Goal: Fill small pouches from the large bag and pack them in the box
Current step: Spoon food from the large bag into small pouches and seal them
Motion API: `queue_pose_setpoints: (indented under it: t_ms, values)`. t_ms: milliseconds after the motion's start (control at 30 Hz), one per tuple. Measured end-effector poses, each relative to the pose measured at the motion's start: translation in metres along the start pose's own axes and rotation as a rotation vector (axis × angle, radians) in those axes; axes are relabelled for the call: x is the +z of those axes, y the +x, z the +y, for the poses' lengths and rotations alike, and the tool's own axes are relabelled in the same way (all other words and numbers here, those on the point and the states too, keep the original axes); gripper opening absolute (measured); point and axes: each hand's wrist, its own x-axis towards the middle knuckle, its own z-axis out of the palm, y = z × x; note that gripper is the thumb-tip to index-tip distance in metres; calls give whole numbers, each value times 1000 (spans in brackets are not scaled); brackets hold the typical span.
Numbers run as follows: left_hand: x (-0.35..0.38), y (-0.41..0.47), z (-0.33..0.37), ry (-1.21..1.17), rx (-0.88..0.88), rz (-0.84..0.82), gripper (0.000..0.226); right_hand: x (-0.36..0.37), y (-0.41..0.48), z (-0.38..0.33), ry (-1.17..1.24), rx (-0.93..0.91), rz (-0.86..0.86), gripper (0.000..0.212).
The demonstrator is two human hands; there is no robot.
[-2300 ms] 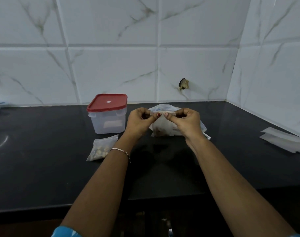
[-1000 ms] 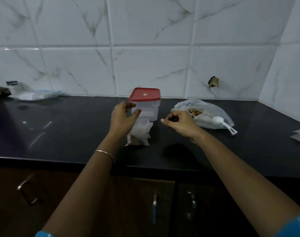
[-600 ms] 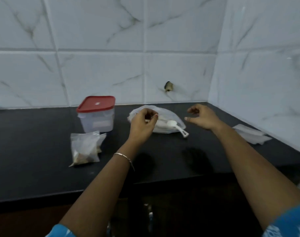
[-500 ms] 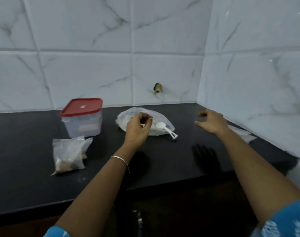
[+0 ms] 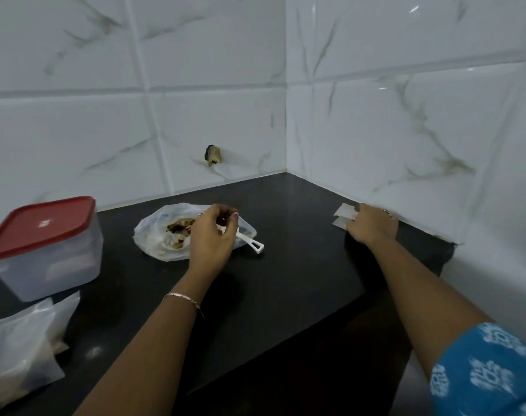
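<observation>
My left hand (image 5: 212, 235) hangs over the large bag (image 5: 156, 235) at the middle of the frame, fingers loosely curled, thumb close to the fingertips. The white scoop (image 5: 251, 244) lies on the bag with its handle sticking out to the right from under my hand, and I cannot tell whether I touch it or pinch anything. The bag lies open on the black counter (image 5: 300, 271), with brown bits showing inside.

My right hand (image 5: 373, 226) is at the right, by the tiled wall, laid on the stack of empty pouches (image 5: 344, 214), fingers bent down on them. The fingertips are hidden, so I cannot tell whether I have pinched one.

The box (image 5: 45, 259) stands at the left edge, red lid on. Just in front of it, at the lower left, lie the filled pouches (image 5: 18, 349).
</observation>
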Motion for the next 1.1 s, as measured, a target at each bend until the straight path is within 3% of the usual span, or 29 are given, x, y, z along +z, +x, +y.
queue_pose_setpoints:
  t_ms: [167,267,400,533,700,900,1000,1100]
  values:
    - [0,12,4,-84,-70,32,4,8,6,0,-9,12,66,23]
    - [4,13,4,-97,-96,7,4,8,7,-2,33,-20,216,21]
    - [2,15,1,-136,-143,19,5,-4,-3,-23,183,-161,437,23]
    - [-5,15,2,-132,-117,12,9,-19,-25,-64,322,-358,494,27]
    - [-18,7,2,-179,-49,-11,28,-30,-62,-126,685,-465,266,19]
    - [-54,-7,-2,-248,-154,-212,52,-26,-104,-177,1039,-498,-85,24]
    - [-80,-17,-9,-216,-180,-256,54,-20,-121,-199,1116,-535,-241,21]
    - [-96,-26,-18,-223,-215,-205,44,-16,-138,-210,1369,-484,-485,13]
